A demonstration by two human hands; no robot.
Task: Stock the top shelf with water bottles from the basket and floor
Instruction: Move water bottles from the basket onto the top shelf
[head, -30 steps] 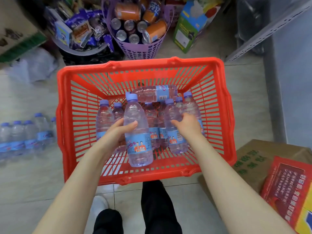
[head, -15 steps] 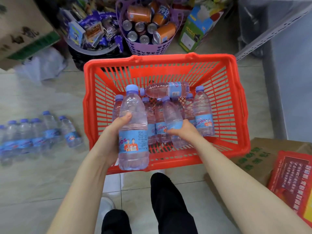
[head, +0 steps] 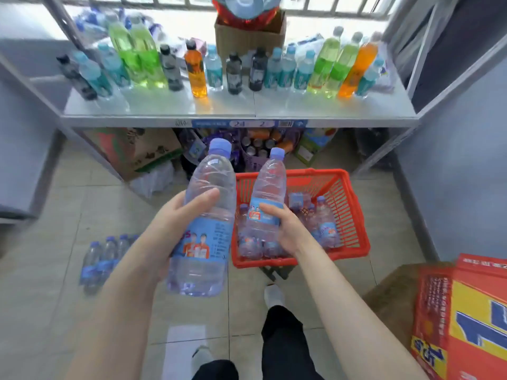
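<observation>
My left hand [head: 175, 229] grips a clear water bottle [head: 208, 204] with a blue cap and blue label, held upright in front of me. My right hand [head: 285, 231] holds a second water bottle [head: 267, 187] of the same kind, lifted above the red basket [head: 354, 215]. Several more water bottles [head: 323, 226] stand in the basket on the floor. A shrink-wrapped pack of water bottles [head: 104, 259] lies on the tiles to the left. The top shelf [head: 233, 108] lies ahead, with a bare front strip.
A row of green, orange, teal and dark drink bottles [head: 197, 69] lines the back of the shelf, with a cardboard box [head: 249, 37] behind. Under the shelf sit a purple can basket [head: 258, 154] and cartons. A red and yellow box [head: 466, 319] stands at the right.
Both hands have lifted a bottle each out of the basket and raised them. My view has tilted up, so the shelf has come into sight and the basket looks farther away.
</observation>
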